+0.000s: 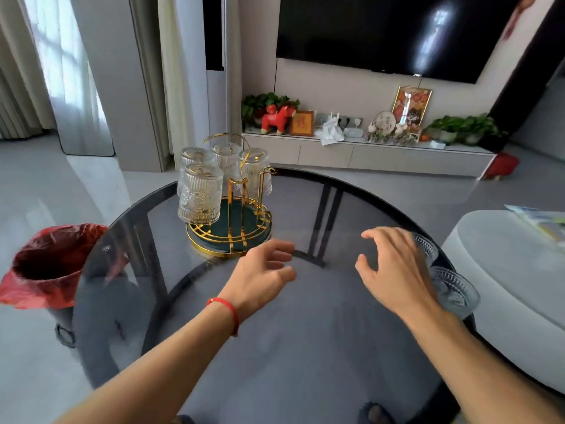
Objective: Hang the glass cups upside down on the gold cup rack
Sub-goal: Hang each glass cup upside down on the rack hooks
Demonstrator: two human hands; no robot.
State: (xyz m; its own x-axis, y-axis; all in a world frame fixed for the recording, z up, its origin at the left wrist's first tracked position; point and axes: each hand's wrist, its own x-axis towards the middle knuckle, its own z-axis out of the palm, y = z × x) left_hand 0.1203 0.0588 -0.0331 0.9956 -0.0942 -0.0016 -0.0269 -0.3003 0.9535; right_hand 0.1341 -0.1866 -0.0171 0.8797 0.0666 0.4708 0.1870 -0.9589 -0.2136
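The gold cup rack with a dark green base stands at the far left of the round glass table. Several ribbed glass cups hang upside down on it; the nearest hung cup is at its front left. Two of the rack's gold prongs at the right are bare. Two more glass cups stand upright at the table's right edge, one behind my right hand and one nearer. My left hand hovers open just right of the rack's base. My right hand is open beside the upright cups.
A bin with a red bag stands left of the table. A white round seat is close at the right. Beyond the table are a low TV cabinet with ornaments and a wall-mounted screen.
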